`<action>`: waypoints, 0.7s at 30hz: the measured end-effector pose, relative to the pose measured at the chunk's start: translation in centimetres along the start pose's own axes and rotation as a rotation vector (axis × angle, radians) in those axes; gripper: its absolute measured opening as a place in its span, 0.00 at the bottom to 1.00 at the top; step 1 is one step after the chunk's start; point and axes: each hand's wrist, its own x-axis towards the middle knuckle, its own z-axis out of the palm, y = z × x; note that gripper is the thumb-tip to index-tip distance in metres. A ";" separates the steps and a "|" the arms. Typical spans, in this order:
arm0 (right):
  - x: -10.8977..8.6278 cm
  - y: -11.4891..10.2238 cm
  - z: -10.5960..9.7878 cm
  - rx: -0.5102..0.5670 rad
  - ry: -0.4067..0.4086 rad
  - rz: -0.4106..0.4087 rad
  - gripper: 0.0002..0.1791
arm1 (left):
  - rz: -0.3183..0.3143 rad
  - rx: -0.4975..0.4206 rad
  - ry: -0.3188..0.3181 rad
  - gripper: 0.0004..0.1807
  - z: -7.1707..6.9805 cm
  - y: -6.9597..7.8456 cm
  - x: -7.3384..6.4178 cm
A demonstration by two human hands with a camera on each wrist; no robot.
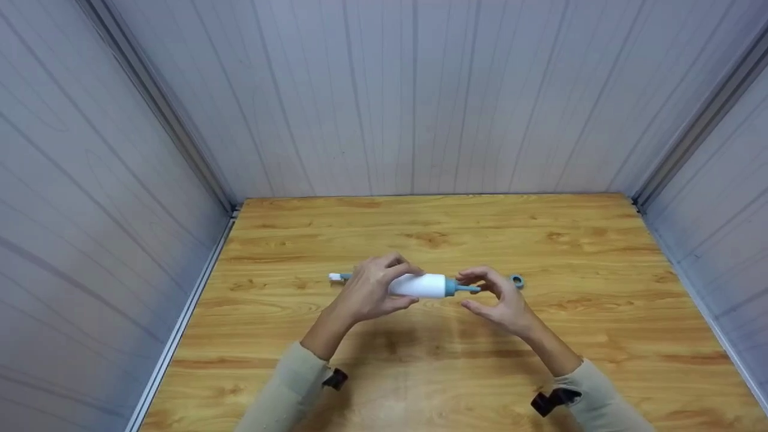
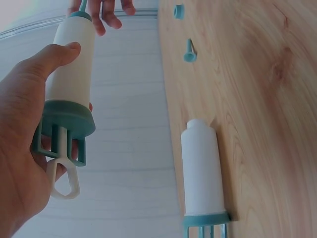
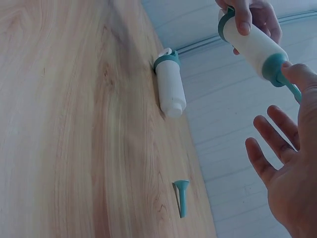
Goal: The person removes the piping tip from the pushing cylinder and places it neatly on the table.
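My left hand (image 1: 377, 290) grips the white barrel of an icing syringe (image 1: 427, 285), held level above the table. The syringe has a teal flanged grip with a white pull-ring plunger at one end. A teal collar (image 3: 275, 68) and a long teal nozzle (image 1: 467, 288) form the other end, pointing right. Around that nozzle stands my right hand (image 1: 499, 302), its fingers spread and relaxed; in the right wrist view its thumb overlaps the collar. A second white syringe (image 2: 202, 168) lies on the table, mostly hidden behind my left hand in the head view.
On the wooden table (image 1: 420, 234) lie a loose teal nozzle (image 3: 182, 197) and a small teal ring (image 1: 516, 281), both on the right side. Pale panel walls (image 1: 384, 96) enclose the table at the back and both sides.
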 end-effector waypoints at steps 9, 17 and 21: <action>0.0 -0.3 0.5 0.026 0.009 -0.009 0.25 | 0.032 -0.005 -0.003 0.24 0.2 0.6 0.1; 0.1 -0.7 0.8 0.040 -0.010 -0.003 0.22 | 0.059 -0.009 -0.002 0.24 0.2 1.1 0.2; -0.1 -0.8 0.9 0.033 -0.023 0.028 0.19 | 0.065 -0.021 -0.017 0.24 0.1 1.3 0.3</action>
